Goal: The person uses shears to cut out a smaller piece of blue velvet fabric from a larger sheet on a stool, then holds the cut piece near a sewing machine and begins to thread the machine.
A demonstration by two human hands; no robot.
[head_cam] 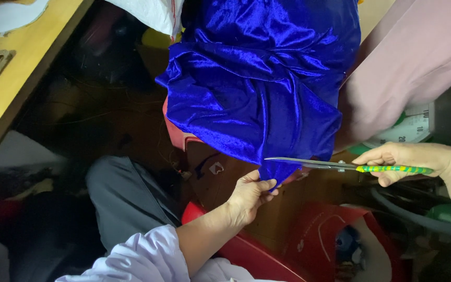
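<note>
Cutting shiny blue velvet cloth [259, 78], bunched above the lap.
Soft, limp, probably slippery; best pinched at the hanging lower edge, as left hand [249, 196] does. Right hand [411, 159] closed round scissors [340, 166], blades at that edge.

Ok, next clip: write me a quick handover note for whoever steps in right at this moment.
Left hand: pinches the lower edge of the blue velvet fabric, pulling it taut.
Right hand: grips the scissors by their green-yellow handles, blades at the fabric's lower edge, just above the left hand.
Done: cannot tell how much is already cut.
Left: by the look of it, the cut along that held edge.
</note>
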